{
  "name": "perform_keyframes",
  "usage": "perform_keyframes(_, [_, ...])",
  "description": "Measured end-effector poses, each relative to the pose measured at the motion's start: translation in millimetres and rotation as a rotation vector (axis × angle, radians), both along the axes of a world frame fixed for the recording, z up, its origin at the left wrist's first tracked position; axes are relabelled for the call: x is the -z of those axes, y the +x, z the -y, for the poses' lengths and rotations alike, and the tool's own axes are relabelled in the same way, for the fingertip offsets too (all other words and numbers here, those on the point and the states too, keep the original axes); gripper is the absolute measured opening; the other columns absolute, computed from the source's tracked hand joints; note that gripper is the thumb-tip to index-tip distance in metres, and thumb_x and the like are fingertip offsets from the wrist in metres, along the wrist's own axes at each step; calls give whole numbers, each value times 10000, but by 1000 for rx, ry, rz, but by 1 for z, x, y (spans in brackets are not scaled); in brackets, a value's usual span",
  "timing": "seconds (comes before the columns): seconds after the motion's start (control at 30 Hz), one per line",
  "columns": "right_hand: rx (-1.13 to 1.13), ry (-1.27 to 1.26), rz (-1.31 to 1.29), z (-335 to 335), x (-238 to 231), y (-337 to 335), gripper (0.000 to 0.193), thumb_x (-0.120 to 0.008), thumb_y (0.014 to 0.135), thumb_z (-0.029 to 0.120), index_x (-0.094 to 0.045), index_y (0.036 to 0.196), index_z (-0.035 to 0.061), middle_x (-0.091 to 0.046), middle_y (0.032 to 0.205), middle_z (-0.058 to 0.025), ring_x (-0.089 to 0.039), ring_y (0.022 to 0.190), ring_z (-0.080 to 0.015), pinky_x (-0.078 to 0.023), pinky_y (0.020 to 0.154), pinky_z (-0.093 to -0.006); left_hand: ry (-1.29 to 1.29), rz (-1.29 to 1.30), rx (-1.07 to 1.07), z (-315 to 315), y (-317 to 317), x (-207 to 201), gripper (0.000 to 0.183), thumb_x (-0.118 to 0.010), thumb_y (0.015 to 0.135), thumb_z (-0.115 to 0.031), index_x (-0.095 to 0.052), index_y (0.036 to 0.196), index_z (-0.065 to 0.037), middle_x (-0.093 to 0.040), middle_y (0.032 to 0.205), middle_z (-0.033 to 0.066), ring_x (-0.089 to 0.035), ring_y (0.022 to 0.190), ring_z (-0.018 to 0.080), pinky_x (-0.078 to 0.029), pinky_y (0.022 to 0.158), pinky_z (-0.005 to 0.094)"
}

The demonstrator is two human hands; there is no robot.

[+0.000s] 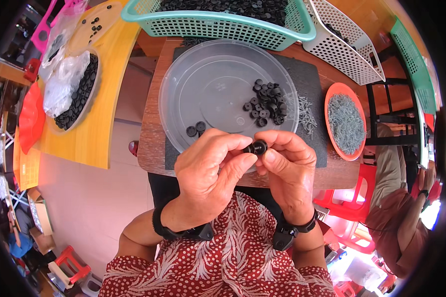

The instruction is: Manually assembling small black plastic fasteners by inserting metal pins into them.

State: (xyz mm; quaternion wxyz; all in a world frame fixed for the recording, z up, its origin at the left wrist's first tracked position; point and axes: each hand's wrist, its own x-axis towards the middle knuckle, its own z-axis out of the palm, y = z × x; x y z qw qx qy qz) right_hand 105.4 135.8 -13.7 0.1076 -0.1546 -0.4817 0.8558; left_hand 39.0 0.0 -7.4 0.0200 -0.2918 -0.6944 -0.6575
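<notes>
My left hand (pixel 208 171) and my right hand (pixel 290 171) meet over the near rim of a clear round tub (pixel 176 62). Between thumbs and fingertips, both grip a small black round plastic part (pixel 255 147); whether it is one piece or two pressed together is hard to tell. Inside the tub, a heap of black round caps (pixel 270 101) lies to the right. A few more black caps (pixel 195 128) sit near the tub's left front, just beyond my left hand.
Loose grey screws (pixel 307 116) lie right of the tub, beside an orange dish (pixel 327 106) full of screws. Behind stand a teal basket (pixel 213 24) of black parts and a white basket (pixel 339 52). A yellow table (pixel 109 99) is at left; another person (pixel 399 218) sits at right.
</notes>
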Motion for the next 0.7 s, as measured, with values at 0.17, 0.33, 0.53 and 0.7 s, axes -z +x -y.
perform_keyframes(0.17, [14,11,3,1,0,0,249,-630,809,-36,-625,1059,-40,-654,855,-68,-582,713,-86,-465,602,-191,-18,97,9,2,3,1,210,-702,775,-18,-621,961,39,-606,842,73,-562,724,113,-453,637,226])
perform_keyframes(0.33, [19,12,14,2,0,-1,255,-627,807,-45,-625,1062,-42,-654,854,-67,-574,701,-84,-461,597,-194,-64,4,-4,3,2,1,205,-703,772,-11,-622,955,35,-608,836,82,-564,711,115,-452,623,218])
perform_keyframes(0.53, [29,130,36,5,-1,1,247,-621,811,-52,-642,1055,-22,-638,822,-42,-543,676,-68,-446,606,-185,-82,-2,23,4,2,2,199,-703,766,-3,-616,940,36,-606,827,76,-561,699,110,-451,623,216])
perform_keyframes(0.7, [16,334,-40,1,1,4,223,-598,831,-56,-653,1043,-14,-624,895,-47,-531,707,-64,-432,627,-175,-17,244,98,4,2,-3,218,-708,758,14,-613,953,29,-593,815,43,-541,710,82,-451,626,213])
